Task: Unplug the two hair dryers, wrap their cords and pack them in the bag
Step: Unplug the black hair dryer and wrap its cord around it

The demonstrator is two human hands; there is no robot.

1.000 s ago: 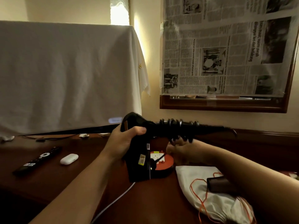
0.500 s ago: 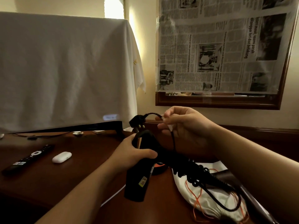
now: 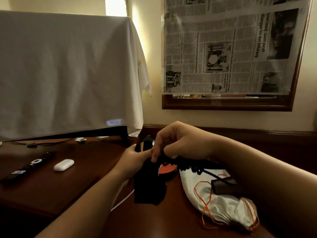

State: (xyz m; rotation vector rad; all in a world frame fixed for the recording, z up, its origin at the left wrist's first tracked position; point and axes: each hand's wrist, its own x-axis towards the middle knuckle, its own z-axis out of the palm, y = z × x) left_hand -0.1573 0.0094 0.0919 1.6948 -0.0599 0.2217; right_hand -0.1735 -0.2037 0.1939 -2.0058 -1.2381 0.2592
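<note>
Over desk (image 3: 85, 189), both hands grip hair dryer (image 3: 149, 186).

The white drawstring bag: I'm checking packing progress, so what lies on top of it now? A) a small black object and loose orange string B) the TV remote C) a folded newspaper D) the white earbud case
A: a small black object and orange string lie on the white bag; remote and earbud case sit far left on the table.
</note>
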